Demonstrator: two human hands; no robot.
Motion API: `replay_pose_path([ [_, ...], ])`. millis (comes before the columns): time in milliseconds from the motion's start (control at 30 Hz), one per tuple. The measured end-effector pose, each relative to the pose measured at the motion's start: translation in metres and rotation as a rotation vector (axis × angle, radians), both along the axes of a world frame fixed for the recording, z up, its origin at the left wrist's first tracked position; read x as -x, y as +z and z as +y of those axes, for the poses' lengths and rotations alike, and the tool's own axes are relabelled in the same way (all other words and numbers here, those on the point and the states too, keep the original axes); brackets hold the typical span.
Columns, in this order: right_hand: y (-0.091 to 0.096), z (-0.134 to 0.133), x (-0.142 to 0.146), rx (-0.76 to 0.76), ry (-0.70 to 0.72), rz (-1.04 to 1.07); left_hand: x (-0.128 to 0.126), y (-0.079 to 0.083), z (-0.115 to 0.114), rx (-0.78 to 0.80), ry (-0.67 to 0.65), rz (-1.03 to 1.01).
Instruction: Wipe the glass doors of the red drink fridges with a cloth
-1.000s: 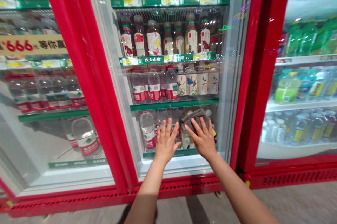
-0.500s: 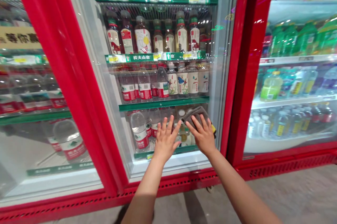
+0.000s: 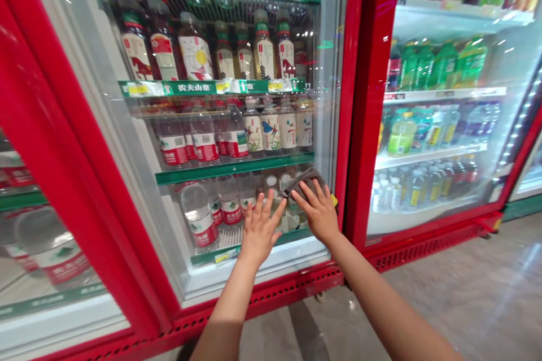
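Both of my hands lie on the glass door (image 3: 326, 67) of a red drinks fridge, low on the pane. My left hand (image 3: 259, 227) is flat against the glass with its fingers spread and holds nothing. To its right, my right hand (image 3: 317, 213) presses a grey cloth (image 3: 305, 179) with a yellow edge against the glass near the door's right frame; its fingers are stretched over the cloth. Behind the glass stand water bottles (image 3: 199, 224) on the bottom shelf.
Tea and water bottles fill the green-edged shelves (image 3: 232, 168) above. A red door frame (image 3: 358, 95) separates this fridge from another on the right with green and clear bottles (image 3: 436, 61). An open red-framed door (image 3: 63, 140) angles out on the left. Grey floor (image 3: 466, 293) lies below.
The view has swung right and the fridge has shifted left in the picture. Both hands stay on the lower glass; the right hand with the cloth has slid toward the door's right frame.
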State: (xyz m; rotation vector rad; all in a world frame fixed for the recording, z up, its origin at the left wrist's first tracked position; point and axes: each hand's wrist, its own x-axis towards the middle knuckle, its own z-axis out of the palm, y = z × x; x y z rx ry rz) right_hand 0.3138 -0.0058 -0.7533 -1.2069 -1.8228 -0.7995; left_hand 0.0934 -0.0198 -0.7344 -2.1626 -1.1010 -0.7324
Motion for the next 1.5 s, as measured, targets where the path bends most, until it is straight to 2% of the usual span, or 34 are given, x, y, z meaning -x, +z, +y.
replay_pose_path([
  [67,0.017,0.005,-0.013,-0.007,-0.036,0.064,-0.003,-0.003,0.004,-0.011,-0.004,-0.018],
  [133,0.01,0.009,-0.025,-0.047,-0.085,0.194,-0.004,-0.005,0.007,-0.019,-0.002,-0.033],
  [267,-0.048,0.008,-0.037,-0.113,-0.119,0.354,-0.003,-0.006,0.008,0.006,-0.007,-0.022],
  [333,-0.064,0.007,-0.041,-0.108,-0.1,0.345,-0.003,-0.006,0.009,0.008,-0.007,-0.03],
  [400,-0.057,0.009,-0.046,-0.099,-0.079,0.345,-0.003,-0.008,0.011,-0.002,-0.008,-0.046],
  [500,-0.02,0.018,-0.053,-0.109,-0.077,0.423,-0.004,-0.01,0.014,-0.01,-0.022,-0.05],
  [567,-0.005,0.022,-0.054,-0.12,-0.09,0.461,-0.004,-0.009,0.014,-0.015,-0.032,-0.053],
  [633,-0.01,0.022,-0.052,-0.132,-0.103,0.465,-0.003,-0.007,0.013,-0.017,-0.041,-0.055],
  [733,-0.037,0.017,-0.049,-0.138,-0.092,0.441,-0.003,-0.004,0.009,-0.007,-0.043,-0.052],
  [800,-0.044,0.014,-0.05,-0.132,-0.066,0.425,-0.003,-0.002,0.007,0.002,-0.04,-0.044],
  [867,-0.033,0.015,-0.055,-0.127,-0.037,0.422,-0.003,-0.002,0.007,0.006,-0.034,-0.039],
  [967,-0.005,0.02,-0.059,-0.134,-0.015,0.443,-0.003,-0.004,0.009,-0.008,-0.032,-0.045],
  [1033,-0.002,0.022,-0.057,-0.146,-0.032,0.459,-0.003,-0.007,0.011,-0.022,-0.038,-0.052],
  [1200,-0.051,0.017,-0.049,-0.147,-0.093,0.439,-0.003,-0.011,0.017,-0.053,-0.047,-0.056],
  [1233,-0.056,0.016,-0.049,-0.14,-0.088,0.433,-0.003,-0.011,0.017,-0.056,-0.044,-0.055],
  [1300,-0.05,0.017,-0.049,-0.13,-0.068,0.432,-0.003,-0.011,0.016,-0.065,-0.04,-0.052],
  [1433,-0.01,0.021,-0.038,-0.121,-0.087,0.405,-0.002,-0.009,0.015,-0.053,-0.046,-0.038],
  [1500,-0.006,0.02,-0.029,-0.115,-0.108,0.316,-0.002,-0.008,0.015,-0.042,-0.05,-0.029],
])
